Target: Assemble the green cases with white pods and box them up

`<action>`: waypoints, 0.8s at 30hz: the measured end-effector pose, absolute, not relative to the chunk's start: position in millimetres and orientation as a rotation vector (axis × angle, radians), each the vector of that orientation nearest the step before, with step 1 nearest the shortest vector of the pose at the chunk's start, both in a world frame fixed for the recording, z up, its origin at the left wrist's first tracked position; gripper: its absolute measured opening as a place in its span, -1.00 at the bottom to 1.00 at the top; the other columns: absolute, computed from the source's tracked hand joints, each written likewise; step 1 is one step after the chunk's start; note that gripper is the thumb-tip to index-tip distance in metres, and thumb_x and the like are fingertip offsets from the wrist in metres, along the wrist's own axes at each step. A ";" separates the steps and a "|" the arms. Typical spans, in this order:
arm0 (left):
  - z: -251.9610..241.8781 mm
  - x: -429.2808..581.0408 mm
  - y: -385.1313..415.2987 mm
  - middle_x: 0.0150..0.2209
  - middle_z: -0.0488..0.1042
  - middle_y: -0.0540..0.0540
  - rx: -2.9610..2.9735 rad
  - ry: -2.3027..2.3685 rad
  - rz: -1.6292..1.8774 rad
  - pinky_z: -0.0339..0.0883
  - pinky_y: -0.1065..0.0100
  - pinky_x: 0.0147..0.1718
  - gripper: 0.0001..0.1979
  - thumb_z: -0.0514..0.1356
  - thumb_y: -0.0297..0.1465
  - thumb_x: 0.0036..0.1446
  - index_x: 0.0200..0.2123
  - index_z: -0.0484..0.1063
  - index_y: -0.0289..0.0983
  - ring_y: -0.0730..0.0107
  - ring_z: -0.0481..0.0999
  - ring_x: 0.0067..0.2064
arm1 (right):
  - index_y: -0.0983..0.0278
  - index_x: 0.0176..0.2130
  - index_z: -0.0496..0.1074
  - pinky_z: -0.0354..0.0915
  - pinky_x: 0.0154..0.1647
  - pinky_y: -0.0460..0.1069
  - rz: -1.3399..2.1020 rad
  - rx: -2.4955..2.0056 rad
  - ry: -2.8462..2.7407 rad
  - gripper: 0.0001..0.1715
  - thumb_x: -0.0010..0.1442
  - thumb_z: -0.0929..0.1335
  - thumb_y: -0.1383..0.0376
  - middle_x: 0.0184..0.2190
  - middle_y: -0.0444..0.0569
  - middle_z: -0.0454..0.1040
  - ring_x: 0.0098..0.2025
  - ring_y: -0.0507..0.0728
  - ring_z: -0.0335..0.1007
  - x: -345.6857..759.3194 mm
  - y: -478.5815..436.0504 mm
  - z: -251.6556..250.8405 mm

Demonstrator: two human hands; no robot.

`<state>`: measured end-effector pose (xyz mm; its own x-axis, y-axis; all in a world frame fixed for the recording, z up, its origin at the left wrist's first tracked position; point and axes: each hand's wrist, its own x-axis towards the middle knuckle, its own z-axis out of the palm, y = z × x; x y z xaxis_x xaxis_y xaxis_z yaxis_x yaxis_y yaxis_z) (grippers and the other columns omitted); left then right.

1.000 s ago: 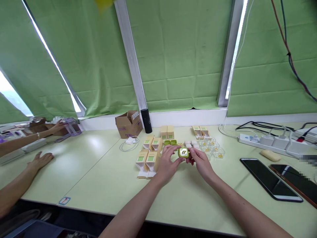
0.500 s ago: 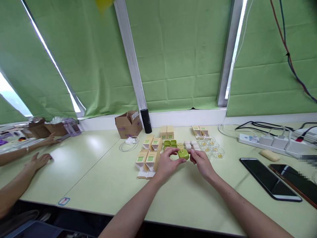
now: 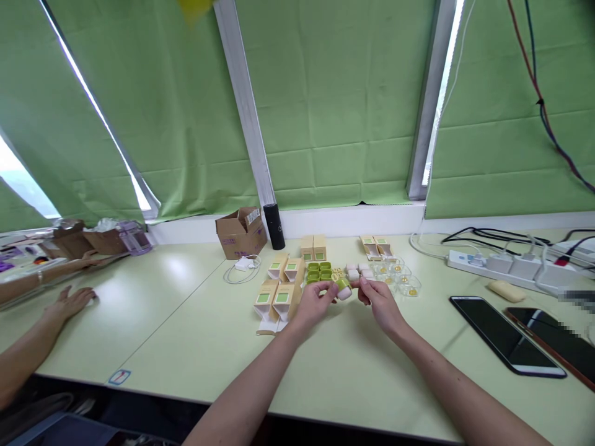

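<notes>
My left hand [image 3: 317, 303] pinches a small green-and-white square case [image 3: 343, 286] between thumb and fingers, above the table. The case is tilted, its white part facing down towards me. Just to its right, my right hand [image 3: 380, 302] is closed, thumb against index finger; whether anything is between them cannot be made out. Behind the hands stand green square cups [image 3: 319, 271], small cream pieces [image 3: 338, 271], white square pieces [image 3: 359, 271] and clear containers with gold centres [image 3: 396, 276]. Open cream cartons with green labels [image 3: 284, 293] stand left of my left hand.
More cartons [image 3: 313, 248] stand at the back. A brown cardboard box [image 3: 242, 234] and black cylinder [image 3: 274, 228] are by the wall. Phones [image 3: 506, 337] and a power strip [image 3: 502, 265] lie right. Another person's hands [image 3: 74, 302] rest on the table at far left.
The case in my left hand has turned over so its white part now shows. My right hand stays close beside it. The other person's farther hand has shifted slightly left.
</notes>
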<state>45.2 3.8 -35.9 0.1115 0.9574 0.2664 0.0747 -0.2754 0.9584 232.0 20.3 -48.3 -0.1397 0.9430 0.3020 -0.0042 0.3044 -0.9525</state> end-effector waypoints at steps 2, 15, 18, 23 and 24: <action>-39.1 44.5 7.2 -0.38 0.59 -0.18 1.423 1.018 1.304 0.40 0.32 -0.32 -0.39 0.37 0.18 0.02 -0.39 0.67 -0.33 0.30 0.50 -0.35 | 0.34 -0.33 0.61 0.00 -0.45 -0.01 1.031 -0.930 -1.478 -0.19 0.23 0.26 -0.31 -0.61 -0.18 0.13 -0.51 0.07 0.04 233.2 20.2 -46.1; -42.1 36.1 16.3 -0.36 0.57 -0.15 0.814 0.818 1.523 0.40 0.39 -0.42 -0.44 0.48 0.06 -0.04 -0.29 0.61 -0.36 0.39 0.48 -0.35 | 0.15 -0.04 0.64 0.18 -0.33 0.03 -0.028 -1.868 -2.051 -0.67 0.32 0.32 0.23 -0.26 0.09 0.69 -0.22 0.32 0.60 247.6 10.2 -19.8; -41.0 35.2 15.2 -0.36 0.57 -0.15 0.806 0.807 1.528 0.40 0.38 -0.39 -0.45 0.46 0.06 0.00 -0.29 0.60 -0.35 0.39 0.49 -0.34 | 0.15 0.04 0.62 0.27 -0.27 0.06 -0.103 -2.005 -2.016 -0.61 0.35 0.30 0.21 -0.21 0.15 0.69 -0.15 0.36 0.63 256.2 15.2 -12.5; -42.3 34.3 16.2 -0.35 0.58 -0.15 0.807 0.806 1.533 0.38 0.38 -0.39 -0.47 0.44 0.05 0.05 -0.27 0.60 -0.36 0.39 0.50 -0.34 | 0.19 0.01 0.63 0.33 -0.22 0.08 -0.010 -2.120 -2.068 -0.61 0.26 0.33 0.31 -0.14 0.21 0.67 -0.08 0.38 0.62 267.9 25.1 -11.8; -42.7 34.2 16.5 -0.35 0.58 -0.15 0.806 0.806 1.535 0.37 0.38 -0.39 -0.47 0.45 0.05 0.05 -0.27 0.60 -0.36 0.39 0.50 -0.34 | 0.20 0.01 0.64 0.33 -0.21 0.08 -0.002 -2.125 -2.079 -0.61 0.23 0.34 0.33 -0.14 0.22 0.67 -0.07 0.38 0.62 268.9 26.0 -12.8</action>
